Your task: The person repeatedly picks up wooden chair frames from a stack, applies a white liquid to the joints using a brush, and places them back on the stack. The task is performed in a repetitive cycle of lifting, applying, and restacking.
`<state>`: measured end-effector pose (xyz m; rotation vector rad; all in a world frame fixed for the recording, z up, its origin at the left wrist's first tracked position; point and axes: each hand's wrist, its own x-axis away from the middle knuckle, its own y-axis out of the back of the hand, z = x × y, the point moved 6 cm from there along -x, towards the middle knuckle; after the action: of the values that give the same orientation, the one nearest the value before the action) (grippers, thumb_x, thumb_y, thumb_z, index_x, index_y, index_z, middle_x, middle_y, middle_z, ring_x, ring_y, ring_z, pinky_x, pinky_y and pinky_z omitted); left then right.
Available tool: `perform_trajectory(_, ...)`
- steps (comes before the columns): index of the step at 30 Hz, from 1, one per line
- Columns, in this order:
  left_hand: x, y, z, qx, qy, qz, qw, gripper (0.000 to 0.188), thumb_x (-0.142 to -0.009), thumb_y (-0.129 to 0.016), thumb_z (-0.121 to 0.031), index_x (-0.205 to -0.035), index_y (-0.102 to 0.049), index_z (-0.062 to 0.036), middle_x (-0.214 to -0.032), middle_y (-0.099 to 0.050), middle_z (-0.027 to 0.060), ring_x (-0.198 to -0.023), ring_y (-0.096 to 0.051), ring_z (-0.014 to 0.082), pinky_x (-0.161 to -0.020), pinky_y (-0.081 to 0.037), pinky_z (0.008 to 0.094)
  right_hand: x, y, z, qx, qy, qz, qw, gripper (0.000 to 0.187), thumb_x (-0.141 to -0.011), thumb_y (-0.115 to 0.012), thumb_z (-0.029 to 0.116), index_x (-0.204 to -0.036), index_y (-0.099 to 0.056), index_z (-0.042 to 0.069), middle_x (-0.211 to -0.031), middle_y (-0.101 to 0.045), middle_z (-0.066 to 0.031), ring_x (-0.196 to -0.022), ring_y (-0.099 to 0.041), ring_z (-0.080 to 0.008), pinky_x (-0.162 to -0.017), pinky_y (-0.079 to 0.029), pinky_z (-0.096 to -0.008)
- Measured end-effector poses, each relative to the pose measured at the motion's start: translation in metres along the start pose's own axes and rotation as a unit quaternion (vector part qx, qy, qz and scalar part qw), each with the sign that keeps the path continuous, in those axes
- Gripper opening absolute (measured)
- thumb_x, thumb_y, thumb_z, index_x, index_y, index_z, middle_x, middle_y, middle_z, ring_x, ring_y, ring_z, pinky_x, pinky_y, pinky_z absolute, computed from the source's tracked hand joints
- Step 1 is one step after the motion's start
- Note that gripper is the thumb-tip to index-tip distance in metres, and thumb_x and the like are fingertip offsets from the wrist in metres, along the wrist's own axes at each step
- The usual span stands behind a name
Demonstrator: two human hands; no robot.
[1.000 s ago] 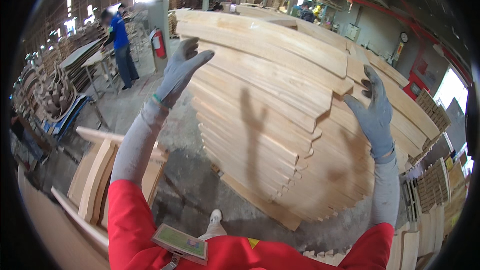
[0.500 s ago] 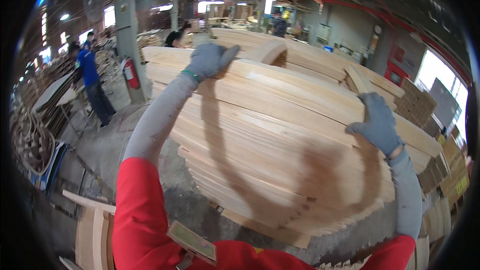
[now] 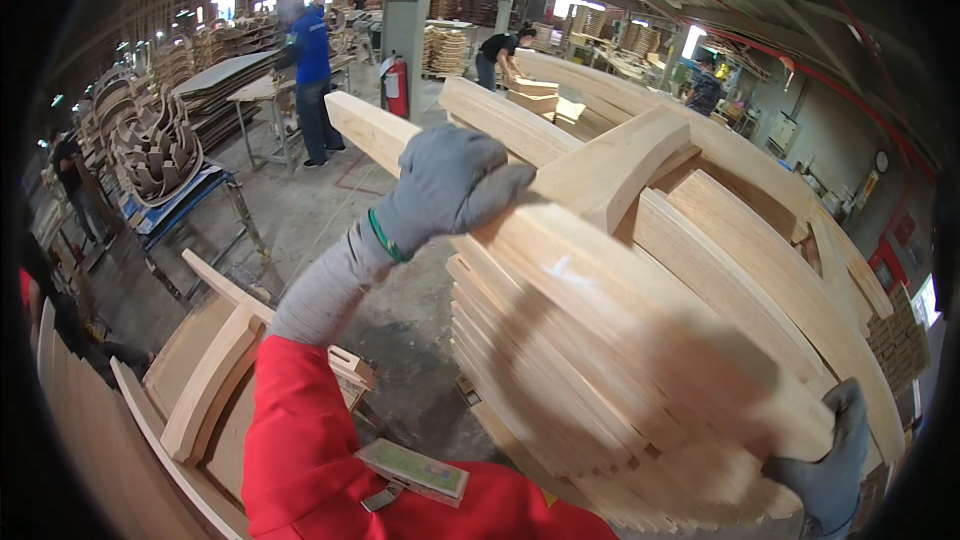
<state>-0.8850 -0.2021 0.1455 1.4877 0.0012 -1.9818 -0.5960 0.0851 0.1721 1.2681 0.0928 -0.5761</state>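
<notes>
My left hand (image 3: 450, 180), in a grey glove, is closed over the upper edge of a long pale wooden rail (image 3: 600, 265), not far from its left end. At the rail's other end, my gloved right hand (image 3: 830, 460) grips from the near right side, thumb below the edge. The rail tilts down toward the right. A curved wooden crosspiece (image 3: 625, 165) meets it from behind; whether the two are joined I cannot tell. Underneath is a tall stack of similar wooden pieces (image 3: 510, 370), partly in my shadow.
Another wooden frame (image 3: 205, 390) lies at lower left. A trestle stand (image 3: 190, 210) with bent wooden parts is beyond it. A red fire extinguisher (image 3: 397, 90) hangs by a column (image 3: 405, 5). A person in blue (image 3: 313, 65) and one in black (image 3: 495, 52) are further off.
My view has swung left. The rail's right end has dropped nearer to me along with my right hand, while its left end points up and away. Both hands still hold it.
</notes>
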Motion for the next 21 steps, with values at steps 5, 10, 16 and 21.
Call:
perform_trajectory(5, 0.007, -0.01, -0.008, -0.001, 0.209, 0.252, 0.945, 0.052, -0.076, -0.057, -0.058, -0.068, -0.063, -0.0065, -0.054, -0.055, 0.008, -0.051, -0.056, 0.0249, -0.049, -0.041, 0.0357, 0.001, -0.055, -0.058, -0.044, 0.04, 0.03, 0.998, 0.058, -0.043, -0.082, 0.008, -0.094, -0.055, 0.004, -0.076, -0.059, -0.0085, -0.072, -0.058, -0.0229, -0.064, -0.046, -0.0357)
perform_trajectory(10, -0.002, -0.077, -0.012, 0.169, 0.429, 0.511, 0.725, 0.061, -0.086, -0.046, -0.061, -0.092, -0.064, -0.0026, -0.066, -0.058, 0.0084, -0.055, -0.055, 0.0208, -0.058, -0.044, 0.0349, 0.015, -0.075, -0.057, 0.003, 0.182, 0.004, 0.983, 0.056, -0.052, -0.083, 0.012, -0.099, -0.053, 0.003, -0.083, -0.058, -0.0137, -0.075, -0.061, -0.0316, -0.061, -0.048, -0.0376)
perform_trajectory(16, -0.007, -0.14, 0.013, 0.358, 0.483, 0.135, 0.788, 0.041, -0.09, -0.047, -0.047, -0.111, -0.06, -0.0132, -0.078, -0.061, 0.013, -0.068, -0.06, 0.023, -0.063, -0.047, 0.0326, 0.036, -0.178, -0.089, 0.103, 0.275, -0.104, 0.95, 0.053, -0.069, -0.074, 0.012, -0.115, -0.049, -0.001, -0.106, -0.056, -0.0177, -0.094, -0.057, -0.0354, -0.078, -0.049, -0.0432)
perform_trajectory(21, 0.002, -0.104, 0.013, 0.141, 0.455, 0.102, 0.874, 0.042, -0.091, -0.047, -0.029, -0.127, -0.043, -0.0084, -0.071, -0.059, 0.0206, -0.07, -0.062, 0.0352, -0.06, -0.048, 0.041, 0.039, -0.204, -0.066, 0.017, 0.35, -0.105, 0.931, 0.043, -0.076, -0.063, 0.01, -0.114, -0.049, -0.002, -0.109, -0.055, -0.019, -0.1, -0.055, -0.0357, -0.085, -0.046, -0.0454)
